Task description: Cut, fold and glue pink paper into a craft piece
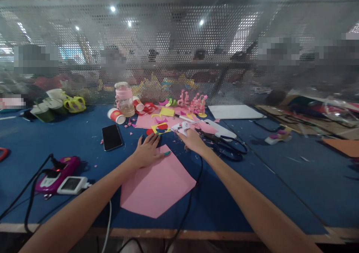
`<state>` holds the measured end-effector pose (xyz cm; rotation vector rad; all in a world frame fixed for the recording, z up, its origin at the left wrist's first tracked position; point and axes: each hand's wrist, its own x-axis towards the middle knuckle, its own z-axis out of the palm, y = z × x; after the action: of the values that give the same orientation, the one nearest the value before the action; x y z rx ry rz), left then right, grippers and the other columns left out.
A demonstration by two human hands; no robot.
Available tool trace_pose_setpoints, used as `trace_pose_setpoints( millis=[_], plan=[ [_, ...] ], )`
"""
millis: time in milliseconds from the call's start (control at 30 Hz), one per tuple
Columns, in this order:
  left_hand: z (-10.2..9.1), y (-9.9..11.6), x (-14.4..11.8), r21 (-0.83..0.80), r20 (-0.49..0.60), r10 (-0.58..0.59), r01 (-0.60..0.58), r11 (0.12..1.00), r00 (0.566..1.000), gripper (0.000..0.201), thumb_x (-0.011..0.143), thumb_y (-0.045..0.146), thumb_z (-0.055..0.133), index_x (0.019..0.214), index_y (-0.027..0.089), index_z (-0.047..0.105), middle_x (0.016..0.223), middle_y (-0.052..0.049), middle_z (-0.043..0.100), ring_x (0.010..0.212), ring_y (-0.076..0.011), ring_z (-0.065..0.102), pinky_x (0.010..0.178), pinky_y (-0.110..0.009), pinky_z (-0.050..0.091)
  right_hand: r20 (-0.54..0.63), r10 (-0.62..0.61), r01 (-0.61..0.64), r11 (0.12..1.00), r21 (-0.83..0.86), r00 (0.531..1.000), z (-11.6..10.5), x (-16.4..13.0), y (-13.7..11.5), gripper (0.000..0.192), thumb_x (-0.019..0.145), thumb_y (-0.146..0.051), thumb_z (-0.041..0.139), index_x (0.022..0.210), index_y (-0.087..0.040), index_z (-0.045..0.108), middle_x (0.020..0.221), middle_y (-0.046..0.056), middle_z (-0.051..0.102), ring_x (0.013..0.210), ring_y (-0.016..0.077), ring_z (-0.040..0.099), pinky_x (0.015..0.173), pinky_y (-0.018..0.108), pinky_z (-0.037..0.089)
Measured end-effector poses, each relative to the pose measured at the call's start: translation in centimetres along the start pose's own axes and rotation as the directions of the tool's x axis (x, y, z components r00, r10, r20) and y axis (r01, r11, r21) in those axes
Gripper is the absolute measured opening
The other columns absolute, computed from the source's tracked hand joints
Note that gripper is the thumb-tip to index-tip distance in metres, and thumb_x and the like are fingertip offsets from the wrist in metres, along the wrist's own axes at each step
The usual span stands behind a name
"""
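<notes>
My left hand (147, 151) lies flat, fingers spread, across the top of a pink sheet (158, 187) with angled edges. Farther forward, my right hand (191, 139) has its fingers around a white hot glue gun (181, 126); the grip is mostly hidden by the hand. A black cord hangs below this hand and runs toward the table's front edge. Just beyond both hands are a yellow piece with red shapes (162, 128), a yellow pad (167, 112) and cut pink paper (143, 122). Large dark-handled scissors (228, 148) lie right of my right hand.
A black phone (112, 137) and a purple power strip (60, 174) with plugs lie left. Paper cups (116, 116), a pink-topped bottle (124, 99) and pink curly ornaments (193, 102) stand before the perforated metal screen (168, 39). A white board (235, 112) lies back right.
</notes>
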<state>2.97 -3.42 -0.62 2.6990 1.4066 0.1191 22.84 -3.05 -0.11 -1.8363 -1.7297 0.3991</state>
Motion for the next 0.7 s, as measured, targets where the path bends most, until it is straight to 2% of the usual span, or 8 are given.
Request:
trace_pose_setpoints(
  millis=[133,333,433,567,633,700],
  plan=[
    [0.0,0.0,0.0,0.013,-0.003,0.002,-0.001,1.0,1.0,0.08,0.075,0.069,0.021,0.135,0.017,0.025,0.143,-0.008,0.022,0.131,-0.0258,0.015,0.104,-0.049,0.005,0.005,0.005,-0.005,0.999,0.046,1.0,-0.1,-0.1,0.0,0.022,0.08,-0.027,0.047,0.06,-0.02,0.044,0.052,0.004,0.058,0.057,0.0179,0.06,0.05,0.022,0.038],
    [-0.2,0.2,-0.1,0.024,0.009,-0.003,0.003,1.0,1.0,0.079,0.076,0.068,0.02,0.135,0.016,0.023,0.143,-0.008,0.022,0.131,-0.0259,0.015,0.103,-0.051,0.006,0.083,0.177,-0.192,0.952,0.238,0.981,-0.6,-0.3,-0.1,0.024,0.079,-0.036,0.05,0.063,-0.019,0.044,0.045,-0.001,0.054,0.031,0.0117,0.048,0.036,0.022,0.036],
    [-0.3,0.3,-0.1,0.026,0.012,-0.007,0.007,1.0,1.0,0.078,0.077,0.067,0.02,0.135,0.015,0.023,0.143,-0.007,0.022,0.131,-0.0259,0.015,0.103,-0.051,0.006,0.076,0.18,-0.194,0.945,0.261,0.981,-0.8,-0.5,0.0,0.023,0.078,-0.034,0.05,0.063,-0.018,0.045,0.049,-0.001,0.057,0.029,0.01,0.046,0.034,0.021,0.036],
    [-0.2,0.2,0.0,0.034,0.009,-0.009,0.008,0.999,1.0,0.077,0.077,0.067,0.02,0.135,0.017,0.024,0.143,-0.007,0.023,0.131,-0.0261,0.015,0.103,-0.051,0.007,-0.015,0.148,-0.139,0.955,0.261,0.989,-0.9,-0.7,0.4,0.023,0.078,-0.033,0.05,0.061,-0.017,0.05,0.056,0.003,0.062,0.032,0.0099,0.049,0.036,0.02,0.038],
    [-0.1,0.1,0.0,0.029,0.006,-0.01,0.01,1.0,1.0,0.076,0.077,0.067,0.021,0.135,0.018,0.024,0.143,-0.006,0.022,0.131,-0.0259,0.015,0.104,-0.051,0.006,-0.105,0.158,-0.124,0.953,0.277,0.982,-1.0,-0.8,0.6,0.025,0.077,-0.035,0.049,0.06,-0.016,0.051,0.053,0.003,0.061,0.035,0.0112,0.051,0.039,0.021,0.039],
    [0.0,-0.1,0.0,0.022,-0.001,-0.007,0.007,1.0,1.0,0.076,0.077,0.067,0.022,0.135,0.018,0.023,0.143,-0.006,0.021,0.131,-0.0258,0.015,0.104,-0.05,0.006,-0.237,0.182,-0.096,0.938,0.333,0.954,-1.2,-1.0,0.7,0.029,0.077,-0.039,0.047,0.06,-0.016,0.052,0.046,0.002,0.057,0.037,0.0133,0.053,0.042,0.022,0.041]
  ],
)
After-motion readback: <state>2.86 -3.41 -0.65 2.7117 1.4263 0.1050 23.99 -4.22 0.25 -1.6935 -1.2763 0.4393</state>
